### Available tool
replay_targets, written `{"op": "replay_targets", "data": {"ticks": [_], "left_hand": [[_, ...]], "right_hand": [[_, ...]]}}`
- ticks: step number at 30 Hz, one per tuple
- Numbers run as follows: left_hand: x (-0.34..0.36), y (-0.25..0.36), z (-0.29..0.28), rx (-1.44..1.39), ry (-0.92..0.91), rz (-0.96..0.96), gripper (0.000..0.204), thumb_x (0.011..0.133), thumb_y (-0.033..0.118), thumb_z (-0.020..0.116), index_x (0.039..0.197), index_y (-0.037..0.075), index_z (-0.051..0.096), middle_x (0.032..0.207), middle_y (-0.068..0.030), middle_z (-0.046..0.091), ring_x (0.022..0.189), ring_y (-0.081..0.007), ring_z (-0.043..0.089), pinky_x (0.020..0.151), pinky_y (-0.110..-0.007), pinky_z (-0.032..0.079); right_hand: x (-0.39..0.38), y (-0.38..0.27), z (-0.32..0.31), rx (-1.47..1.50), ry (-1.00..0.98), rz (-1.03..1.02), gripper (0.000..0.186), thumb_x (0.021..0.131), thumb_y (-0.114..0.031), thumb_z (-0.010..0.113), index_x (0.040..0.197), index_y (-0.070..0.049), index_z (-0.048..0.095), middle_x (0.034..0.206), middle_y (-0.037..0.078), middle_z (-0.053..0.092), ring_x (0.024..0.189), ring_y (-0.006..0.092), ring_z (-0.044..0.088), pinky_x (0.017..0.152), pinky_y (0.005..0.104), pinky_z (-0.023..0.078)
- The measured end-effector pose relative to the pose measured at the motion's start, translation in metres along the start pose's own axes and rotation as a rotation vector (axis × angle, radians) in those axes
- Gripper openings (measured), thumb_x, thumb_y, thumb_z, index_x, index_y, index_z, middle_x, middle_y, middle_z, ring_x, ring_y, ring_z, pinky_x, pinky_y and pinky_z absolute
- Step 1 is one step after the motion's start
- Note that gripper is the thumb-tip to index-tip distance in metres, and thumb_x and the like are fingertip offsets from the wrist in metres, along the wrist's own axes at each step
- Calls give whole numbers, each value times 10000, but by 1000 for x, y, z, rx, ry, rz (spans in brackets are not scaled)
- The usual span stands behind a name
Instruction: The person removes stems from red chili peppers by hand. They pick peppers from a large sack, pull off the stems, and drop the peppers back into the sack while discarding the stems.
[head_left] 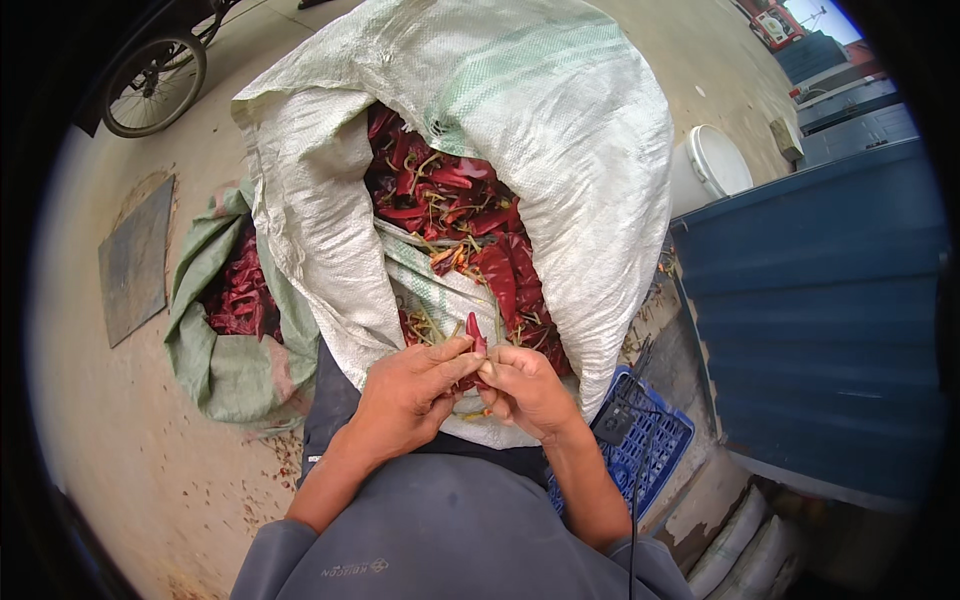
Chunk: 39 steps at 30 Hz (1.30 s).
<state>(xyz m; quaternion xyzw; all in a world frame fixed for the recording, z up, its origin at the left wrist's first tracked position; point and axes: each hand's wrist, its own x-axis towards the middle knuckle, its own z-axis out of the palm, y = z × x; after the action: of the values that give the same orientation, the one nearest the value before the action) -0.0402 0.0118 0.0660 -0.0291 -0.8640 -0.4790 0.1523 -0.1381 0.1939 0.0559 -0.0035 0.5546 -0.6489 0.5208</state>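
Gently does it

Over the near side of the white sack (590,150), the left hand (408,392) and right hand (535,390) both pinch one red pepper (473,327). From here, I'd say light, close fingertips avoid crushing it.

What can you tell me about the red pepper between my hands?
The red pepper looks slim and smooth, its narrow tip pointing away from you. Your left hand and right hand pinch it over the open white sack. Fingers hide its nearer part, so its stem end cannot be made out.
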Motion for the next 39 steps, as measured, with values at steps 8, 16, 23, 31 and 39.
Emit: {"op": "replay_targets", "data": {"ticks": [8, 16, 23, 31, 39], "left_hand": [[-16, -8, -17, -274, -21, -247, 297, 784, 68, 778, 1052, 13, 661, 1009, -134, 695, 888, -286, 664, 778, -350, 521], [-31, -17, -21, -605, 38, -576, 200, 825, 65, 729, 991, -4, 642, 1074, -85, 709, 896, -137, 624, 821, -291, 496], [-33, -16, -20, -590, -20, -573, 160, 826, 31, 738, 951, 36, 638, 834, 18, 601, 728, -51, 585, 649, -236, 494], [-26, -27, -15, -757, 84, -630, 208, 789, 40, 772, 935, 14, 627, 901, -16, 640, 803, -65, 566, 741, -232, 480], [7, -23, -26, -949, 82, -610, 453, 826, 47, 770, 1253, -18, 634, 1093, -70, 684, 1001, -125, 638, 899, -267, 510]], "right_hand": [[-4, 1, 17, -186, 115, -205, 282, 1021, -281, 580, 971, -13, 650, 677, 18, 579, 523, 69, 525, 465, 227, 416], [29, 1, 3, -1503, 777, -533, 262, 904, -272, 674, 1001, -35, 622, 899, 183, 650, 767, 401, 665, 654, 478, 529], [57, 21, -21, -1278, 822, -560, 318, 860, -271, 720, 1015, -7, 637, 898, 198, 669, 778, 398, 657, 705, 481, 512], [55, 14, -13, -838, 608, -441, 180, 814, -134, 708, 863, 13, 617, 695, 115, 604, 620, 235, 583, 628, 371, 483], [28, 25, 13, -690, 414, -567, 173, 802, -84, 737, 870, -6, 598, 709, 24, 519, 633, 99, 477, 577, 279, 425]]}}
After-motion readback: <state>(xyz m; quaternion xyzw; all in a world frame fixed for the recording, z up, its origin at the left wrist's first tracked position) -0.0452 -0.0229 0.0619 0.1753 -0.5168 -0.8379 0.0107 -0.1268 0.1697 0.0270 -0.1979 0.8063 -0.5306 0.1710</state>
